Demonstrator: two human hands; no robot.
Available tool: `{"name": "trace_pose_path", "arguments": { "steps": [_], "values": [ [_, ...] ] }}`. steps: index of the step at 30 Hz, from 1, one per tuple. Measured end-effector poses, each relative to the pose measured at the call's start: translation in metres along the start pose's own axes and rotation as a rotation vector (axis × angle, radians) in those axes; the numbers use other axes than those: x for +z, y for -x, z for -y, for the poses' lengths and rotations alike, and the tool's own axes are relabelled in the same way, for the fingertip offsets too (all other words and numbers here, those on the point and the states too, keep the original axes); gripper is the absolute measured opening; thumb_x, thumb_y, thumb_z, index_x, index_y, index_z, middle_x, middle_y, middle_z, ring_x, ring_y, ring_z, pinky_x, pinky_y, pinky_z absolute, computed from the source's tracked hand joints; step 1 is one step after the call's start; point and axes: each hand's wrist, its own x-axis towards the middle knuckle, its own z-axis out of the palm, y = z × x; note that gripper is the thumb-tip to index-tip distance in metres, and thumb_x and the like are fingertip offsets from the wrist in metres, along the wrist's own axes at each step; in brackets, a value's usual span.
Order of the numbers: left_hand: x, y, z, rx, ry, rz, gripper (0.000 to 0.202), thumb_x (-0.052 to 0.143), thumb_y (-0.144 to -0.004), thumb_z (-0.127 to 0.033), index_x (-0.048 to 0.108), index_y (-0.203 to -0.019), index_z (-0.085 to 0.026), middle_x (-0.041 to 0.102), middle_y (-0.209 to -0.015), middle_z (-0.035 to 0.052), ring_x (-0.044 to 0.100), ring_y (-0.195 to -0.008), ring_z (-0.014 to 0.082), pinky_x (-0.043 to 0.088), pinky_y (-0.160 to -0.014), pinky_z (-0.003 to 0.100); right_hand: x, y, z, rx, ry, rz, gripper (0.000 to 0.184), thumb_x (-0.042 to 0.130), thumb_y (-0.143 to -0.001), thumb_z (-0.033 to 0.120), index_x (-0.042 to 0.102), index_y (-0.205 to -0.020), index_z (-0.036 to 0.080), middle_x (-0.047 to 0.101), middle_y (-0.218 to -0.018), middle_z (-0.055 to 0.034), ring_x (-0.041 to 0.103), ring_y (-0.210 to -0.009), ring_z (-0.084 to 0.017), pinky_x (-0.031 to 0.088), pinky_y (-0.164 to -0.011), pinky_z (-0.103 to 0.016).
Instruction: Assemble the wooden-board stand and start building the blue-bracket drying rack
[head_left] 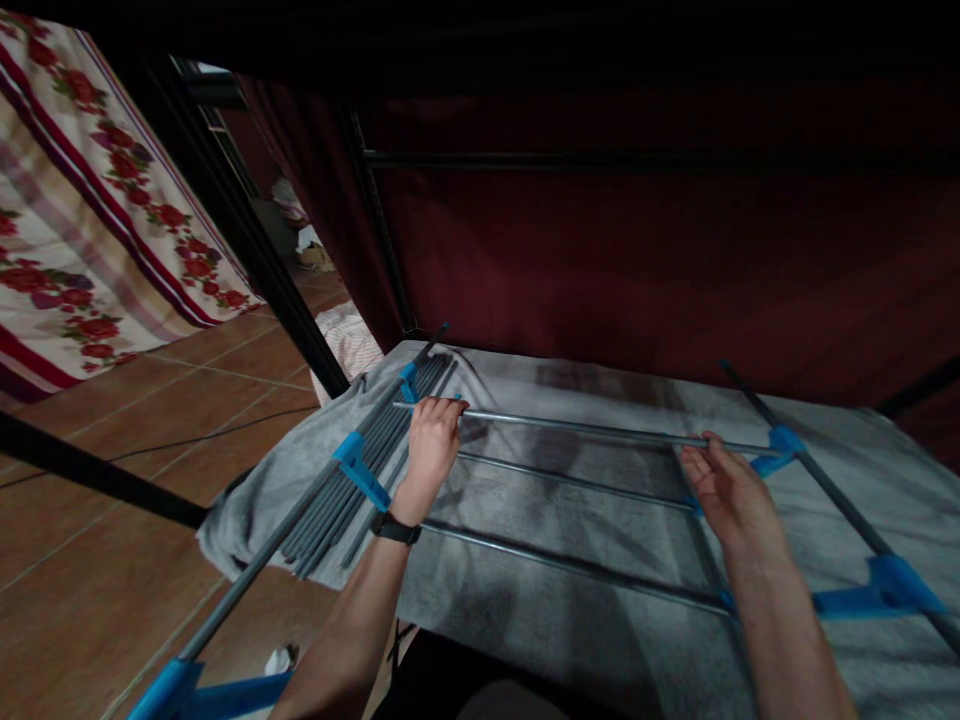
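Note:
A thin grey metal rod (570, 426) lies level across the frame, one end near the left side, the other by a blue plastic bracket (784, 442) on the right. My left hand (435, 440), with a black band on its wrist, is closed over the rod near its left end. Palm turned up, my right hand (724, 490) holds the rod lightly towards its right end, between thumb and fingers. Two more crossbars (577, 478) run below it. Blue brackets (362, 468) sit along the long left side pole (262, 555).
Several loose grey rods (352, 475) lie bundled at the left on a grey blanket (525, 620). Black bed-frame posts (247, 230) rise at the left. Behind hangs a dark red curtain (637, 270). A floral cloth (112, 200) hangs over the tiled floor (75, 530).

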Motion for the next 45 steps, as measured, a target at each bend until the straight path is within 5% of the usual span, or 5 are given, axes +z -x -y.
{"name": "trace_pose_path", "arguments": {
  "steps": [11, 16, 22, 27, 45],
  "values": [
    [-0.011, -0.006, 0.004, 0.063, -0.055, -0.029, 0.037, 0.041, -0.087, -0.014, 0.066, -0.115, -0.019, 0.067, -0.091, 0.0089, 0.056, -0.097, 0.0295, 0.037, -0.093, 0.043, 0.007, 0.013, 0.009, -0.002, 0.068, 0.028, 0.026, 0.082, -0.068, 0.038, 0.066, -0.082, 0.023, 0.071, -0.079, -0.0006, 0.068, -0.074, -0.015, 0.059, -0.070, -0.029],
    [-0.015, -0.010, -0.001, 0.164, -0.067, 0.029, 0.036, 0.040, -0.091, -0.017, 0.064, -0.117, -0.019, 0.068, -0.096, 0.0092, 0.058, -0.094, 0.0286, 0.038, -0.089, 0.041, -0.020, 0.011, 0.000, -0.275, 0.263, -0.238, 0.027, 0.074, -0.069, 0.036, 0.062, -0.090, 0.025, 0.066, -0.084, 0.0016, 0.063, -0.075, -0.014, 0.055, -0.068, -0.027],
    [-0.007, -0.018, -0.022, 0.320, 0.013, 0.088, 0.035, 0.038, -0.098, -0.029, 0.064, -0.119, -0.017, 0.068, -0.092, 0.0099, 0.061, -0.089, 0.0259, 0.041, -0.080, 0.038, -0.046, -0.005, 0.006, -0.613, 0.582, -0.475, 0.051, 0.065, -0.069, 0.028, 0.059, -0.119, 0.029, 0.056, -0.128, -0.0021, 0.052, -0.117, -0.018, 0.042, -0.101, -0.033],
    [-0.005, -0.023, -0.036, 0.400, -0.015, 0.062, 0.037, 0.040, -0.100, -0.036, 0.064, -0.120, -0.017, 0.067, -0.084, 0.0082, 0.061, -0.082, 0.0244, 0.041, -0.078, 0.036, -0.049, -0.011, 0.013, -0.500, 0.585, -0.300, 0.051, 0.058, -0.074, 0.032, 0.062, -0.124, 0.024, 0.066, -0.116, -0.0031, 0.057, -0.107, -0.020, 0.041, -0.101, -0.041],
    [0.000, -0.045, -0.038, 0.405, 0.043, 0.062, 0.042, 0.036, -0.100, -0.043, 0.070, -0.109, -0.020, 0.066, -0.080, 0.0062, 0.060, -0.078, 0.0222, 0.041, -0.074, 0.033, -0.053, -0.016, 0.008, -0.502, 0.586, -0.351, 0.051, 0.056, -0.072, 0.031, 0.065, -0.122, 0.023, 0.068, -0.114, -0.0027, 0.059, -0.110, -0.021, 0.039, -0.106, -0.041]
  ]
}}
